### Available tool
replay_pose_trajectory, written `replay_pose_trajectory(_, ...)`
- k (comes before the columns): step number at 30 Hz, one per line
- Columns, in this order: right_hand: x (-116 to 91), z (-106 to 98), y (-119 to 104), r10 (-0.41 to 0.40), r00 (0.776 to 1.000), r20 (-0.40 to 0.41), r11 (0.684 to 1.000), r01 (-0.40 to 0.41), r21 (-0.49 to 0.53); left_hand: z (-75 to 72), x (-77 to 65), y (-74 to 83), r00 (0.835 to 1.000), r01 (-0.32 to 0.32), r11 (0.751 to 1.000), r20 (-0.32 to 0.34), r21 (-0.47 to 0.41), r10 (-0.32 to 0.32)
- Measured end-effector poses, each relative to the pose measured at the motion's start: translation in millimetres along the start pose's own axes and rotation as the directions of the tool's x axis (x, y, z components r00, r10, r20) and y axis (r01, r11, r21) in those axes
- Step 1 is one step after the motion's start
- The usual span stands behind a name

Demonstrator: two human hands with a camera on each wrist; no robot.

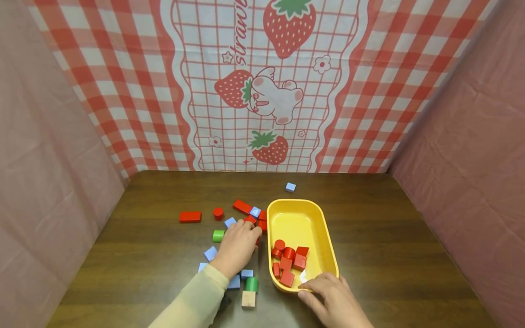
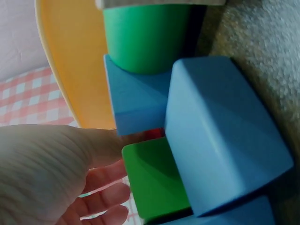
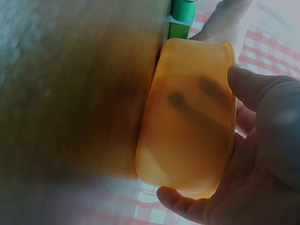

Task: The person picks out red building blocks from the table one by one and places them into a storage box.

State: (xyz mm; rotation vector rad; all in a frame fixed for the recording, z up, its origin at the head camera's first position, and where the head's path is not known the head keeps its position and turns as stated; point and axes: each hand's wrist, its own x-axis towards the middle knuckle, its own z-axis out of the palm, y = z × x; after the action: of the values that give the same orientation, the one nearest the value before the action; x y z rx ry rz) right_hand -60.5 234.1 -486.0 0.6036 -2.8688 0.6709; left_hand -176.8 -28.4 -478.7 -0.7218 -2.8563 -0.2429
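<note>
My right hand [image 1: 335, 298] grips the near right corner of a yellow plastic tub [image 1: 293, 223], thumb outside and fingers over the rim. Several red blocks [image 1: 285, 263] lie in the tub's near half. To its left, my left hand [image 1: 237, 245] reaches down among loose blocks, thumb and fingertips pinching a red block [image 1: 257, 241] mostly hidden under them. In the left wrist view, a sliver of that red block [image 2: 155, 133] shows by the thumb, behind blue and green blocks. More red blocks [image 1: 262, 225] lie against the tub's left wall.
Around the left hand lie a red bar [image 1: 190, 217], a red cylinder [image 1: 218, 213], a green cylinder [image 1: 218, 236] and several blue blocks [image 1: 211, 253]. A wooden block [image 1: 248, 299] sits near the front. One blue block [image 1: 290, 187] lies behind the tub. A checked cloth [image 1: 135, 82] hangs at the back.
</note>
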Motion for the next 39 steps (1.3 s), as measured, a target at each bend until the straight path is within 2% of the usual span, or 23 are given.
replay_pose_trajectory(2,-1,1,0,-0.013,1.000,-0.015,1.000,0.013,-0.006,-2.7,0.5,0.5,1.000,0.003,1.000,0.029,0.006,-0.004)
replay_pose_trajectory(4,-1,1,0,-0.016,1.000,-0.020,1.000,0.016,-0.006,-6.6,0.9,1.2,1.000,0.016,1.000,0.025,0.016,-0.017)
replay_pose_trajectory(7,1,0,0,0.003,1.000,-0.008,1.000,-0.003,0.001,-14.7,2.4,3.2,0.997,0.039,0.999,-0.072,0.001,-0.039)
replay_pose_trajectory(9,1,-1,0,0.016,1.000,0.004,1.000,-0.016,0.008,-19.9,4.7,6.0,0.986,0.037,0.999,-0.161,-0.035,-0.042)
replay_pose_trajectory(11,2,-2,1,0.023,1.000,0.011,1.000,-0.023,0.011,-23.9,7.6,10.3,0.973,0.009,0.996,-0.229,-0.087,-0.029)
replay_pose_trajectory(14,1,-2,1,0.028,0.999,0.018,1.000,-0.028,0.013,-24.0,12.8,18.1,0.969,-0.044,0.992,-0.248,-0.120,0.012)
replay_pose_trajectory(17,1,-1,1,0.036,0.999,0.025,0.999,-0.037,0.015,-19.4,18.3,25.7,0.978,-0.074,0.991,-0.202,-0.116,0.049)
replay_pose_trajectory(20,1,-1,1,0.029,0.999,0.018,0.999,-0.030,0.014,-14.0,23.8,31.5,0.990,-0.072,0.993,-0.128,-0.091,0.060)
replay_pose_trajectory(24,1,-1,1,0.006,1.000,-0.006,1.000,-0.006,0.008,-12.1,30.2,38.4,0.999,-0.039,0.998,-0.027,-0.052,0.038)
replay_pose_trajectory(28,0,-1,1,-0.003,1.000,-0.009,1.000,0.003,0.008,-9.4,31.5,42.0,0.999,0.003,0.999,0.052,-0.040,-0.001)
replay_pose_trajectory(33,0,-1,0,0.021,1.000,0.013,1.000,-0.021,0.017,-6.8,28.6,42.0,0.997,0.018,0.998,0.070,-0.053,-0.014)
replay_pose_trajectory(39,1,-1,0,0.027,0.999,0.020,1.000,-0.027,0.016,-5.9,28.8,41.5,0.996,0.005,1.000,0.088,0.001,-0.005)
